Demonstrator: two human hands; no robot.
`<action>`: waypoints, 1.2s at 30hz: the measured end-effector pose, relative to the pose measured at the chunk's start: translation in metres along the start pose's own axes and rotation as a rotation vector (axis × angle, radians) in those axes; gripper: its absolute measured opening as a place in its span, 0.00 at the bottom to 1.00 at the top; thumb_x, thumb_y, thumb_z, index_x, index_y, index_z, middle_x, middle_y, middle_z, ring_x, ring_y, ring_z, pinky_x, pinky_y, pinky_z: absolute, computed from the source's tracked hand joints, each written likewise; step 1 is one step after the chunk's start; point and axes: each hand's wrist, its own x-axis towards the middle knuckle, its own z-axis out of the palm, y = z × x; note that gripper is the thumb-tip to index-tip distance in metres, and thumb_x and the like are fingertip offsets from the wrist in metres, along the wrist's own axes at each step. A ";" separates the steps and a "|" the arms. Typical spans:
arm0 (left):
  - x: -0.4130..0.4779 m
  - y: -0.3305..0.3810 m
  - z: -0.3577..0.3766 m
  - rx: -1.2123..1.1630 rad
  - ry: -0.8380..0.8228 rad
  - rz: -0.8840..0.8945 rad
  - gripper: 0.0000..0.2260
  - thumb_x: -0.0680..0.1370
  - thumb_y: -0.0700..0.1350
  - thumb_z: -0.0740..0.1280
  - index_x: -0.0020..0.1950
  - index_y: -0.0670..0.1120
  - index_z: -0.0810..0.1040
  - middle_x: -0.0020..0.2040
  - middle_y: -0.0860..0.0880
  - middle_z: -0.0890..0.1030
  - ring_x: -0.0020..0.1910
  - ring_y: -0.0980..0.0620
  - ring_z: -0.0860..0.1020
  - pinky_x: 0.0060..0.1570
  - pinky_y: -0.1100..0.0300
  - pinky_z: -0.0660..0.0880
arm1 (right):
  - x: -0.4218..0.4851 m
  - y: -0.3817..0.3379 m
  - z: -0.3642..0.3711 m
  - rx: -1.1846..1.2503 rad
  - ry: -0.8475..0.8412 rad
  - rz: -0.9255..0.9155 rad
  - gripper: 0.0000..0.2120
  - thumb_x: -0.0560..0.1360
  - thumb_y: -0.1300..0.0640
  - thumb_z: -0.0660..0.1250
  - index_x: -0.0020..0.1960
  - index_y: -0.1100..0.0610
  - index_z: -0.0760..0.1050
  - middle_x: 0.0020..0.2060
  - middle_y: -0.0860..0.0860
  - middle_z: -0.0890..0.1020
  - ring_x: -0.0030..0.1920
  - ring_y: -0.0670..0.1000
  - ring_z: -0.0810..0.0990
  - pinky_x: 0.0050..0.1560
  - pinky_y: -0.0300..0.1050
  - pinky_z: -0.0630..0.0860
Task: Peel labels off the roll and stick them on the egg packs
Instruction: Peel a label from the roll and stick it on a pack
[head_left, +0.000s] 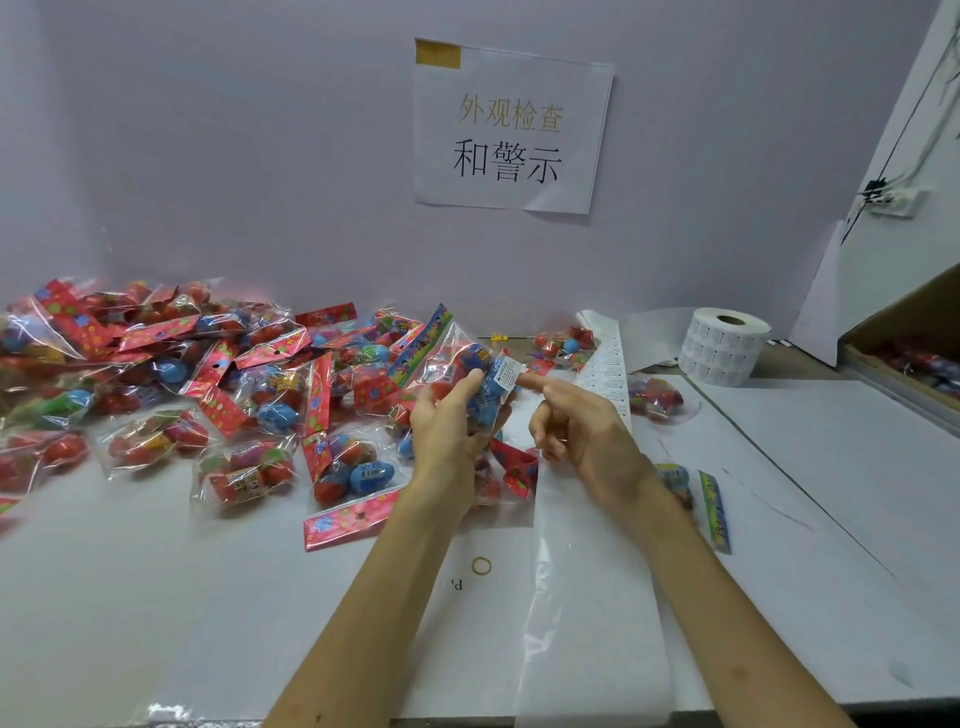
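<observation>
Dozens of egg packs (156, 364) lie heaped on the white table (779, 467) as the left hand (447, 421) grips one raised pack (457, 364), thumb curled over it, while the right hand (576, 421), holding nothing, puts a straight forefinger to the white label (506, 375) on its film; the sticking step looks nearly done, and next a fresh label must come off the strip (605, 364) trailing from the roll (724, 345). A cardboard box (914, 306) at right holds more packs, partly hidden
</observation>
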 end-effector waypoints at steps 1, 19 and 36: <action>0.000 0.000 0.000 0.013 0.006 0.009 0.08 0.80 0.43 0.71 0.56 0.47 0.74 0.55 0.41 0.84 0.56 0.42 0.84 0.49 0.52 0.83 | 0.000 0.001 0.000 -0.026 0.010 -0.010 0.20 0.76 0.49 0.63 0.64 0.54 0.81 0.31 0.56 0.77 0.28 0.49 0.66 0.32 0.41 0.67; 0.000 -0.003 -0.004 -0.026 -0.078 -0.018 0.16 0.79 0.39 0.70 0.66 0.40 0.74 0.54 0.39 0.86 0.50 0.42 0.86 0.47 0.53 0.84 | 0.003 0.025 -0.004 -0.701 0.137 -0.173 0.27 0.83 0.56 0.64 0.80 0.49 0.62 0.34 0.46 0.79 0.35 0.41 0.78 0.40 0.31 0.72; -0.010 -0.008 -0.002 0.305 -0.264 0.168 0.21 0.74 0.48 0.77 0.63 0.53 0.73 0.60 0.46 0.83 0.51 0.48 0.86 0.41 0.64 0.80 | -0.002 0.008 0.002 -0.298 0.213 -0.135 0.10 0.79 0.53 0.70 0.57 0.41 0.76 0.35 0.35 0.80 0.32 0.42 0.80 0.33 0.37 0.76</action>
